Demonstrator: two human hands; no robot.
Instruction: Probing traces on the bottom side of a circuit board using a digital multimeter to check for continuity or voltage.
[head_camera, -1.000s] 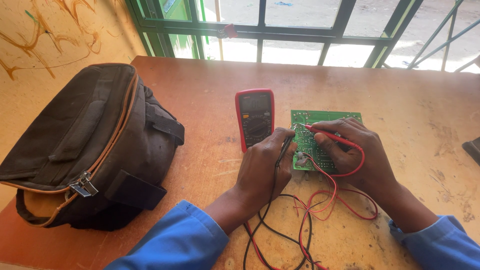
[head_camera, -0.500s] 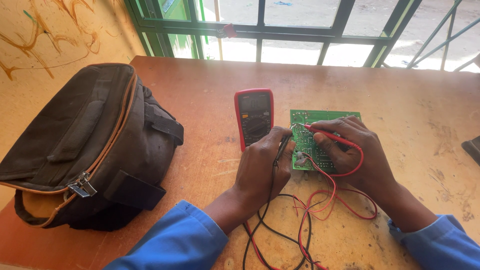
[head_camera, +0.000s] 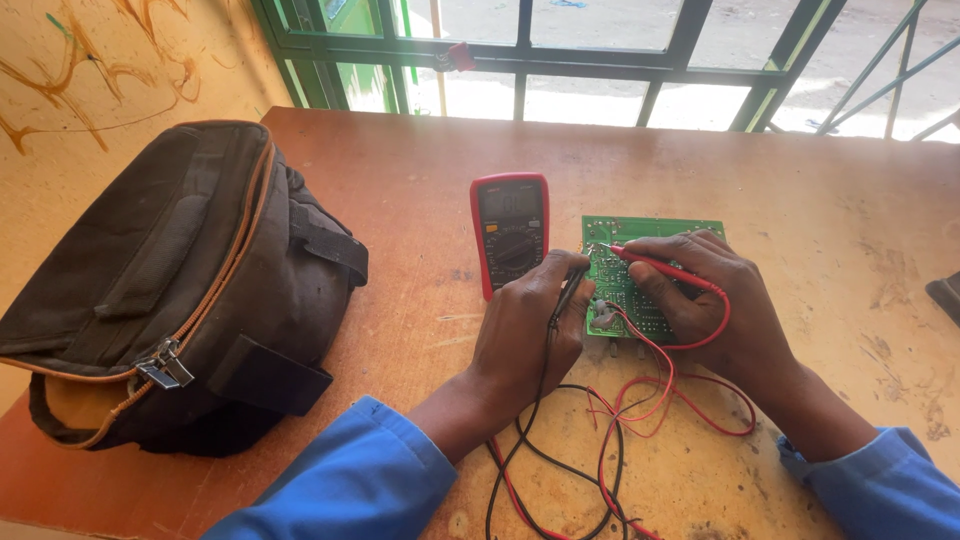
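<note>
Two hands are busy over a flat green circuit board (head_camera: 640, 262), which lies on the brown wooden table (head_camera: 420, 180). The right hand (head_camera: 715, 300) pinches a thin red test probe (head_camera: 660, 266) like a pencil, with its tip down near the board's far left corner. The left hand (head_camera: 525, 325) is curled tight around a thin black test probe (head_camera: 568, 290) at the board's left edge. Red and black wires (head_camera: 600, 440) trail from the probes, on the near side of the board.

Just left of the board lies a red meter with a dark screen and dial (head_camera: 510, 232). Far left of the board sits a big dark brown cloth bag (head_camera: 180, 290).

I think the board is light, stiff and easy to scratch, so it is best held by its edges. The probes look light and hard; hold them on the plastic, not the metal tip.
</note>
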